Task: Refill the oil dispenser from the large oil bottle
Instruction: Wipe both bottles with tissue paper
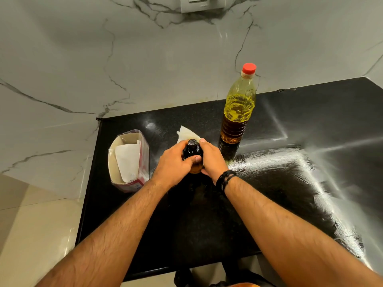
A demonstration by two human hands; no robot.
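Right now your left hand (173,162) and right hand (211,157) clamp their fingers on the upright oil dispenser (192,151). The capped large oil bottle (237,112) stands just beyond, nearer your right hand.

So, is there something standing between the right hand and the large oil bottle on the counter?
Nothing visible. The large oil bottle stands upright, red cap on, just beyond and to the right of the right hand, with only bare black counter between them. Both hands grip the oil dispenser; the left hand is on its other side.
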